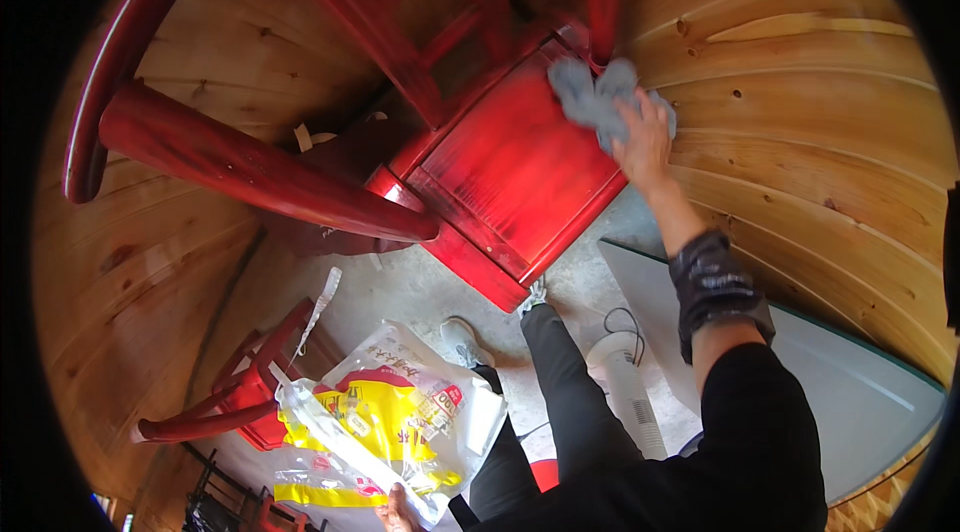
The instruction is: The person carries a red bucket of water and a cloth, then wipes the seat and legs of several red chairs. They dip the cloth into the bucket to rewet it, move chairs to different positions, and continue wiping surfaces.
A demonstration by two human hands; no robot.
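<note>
My right hand [646, 145] presses a grey cloth [581, 93] against the back right corner of a red wooden armchair's seat [510, 157], near an arm post. Hand and cloth are blurred. The seat panel is glossy, with dark worn streaks along its left edge. At the bottom of the view, my left hand [399, 513] grips the lower edge of a clear plastic packaging bag [442, 352] with yellow and red print. White and yellow contents show through the plastic, but what they are cannot be told. Part of the left hand is cut off by the frame.
A curved-looking plank wall [780, 111] closes in on the right. Below it leans a pale panel [825, 382] with a green edge, beside a white cylindrical appliance [631, 397] with a cord. Another red chair [259, 397] stands lower left. A dark bag [300, 224] sits behind the armchair.
</note>
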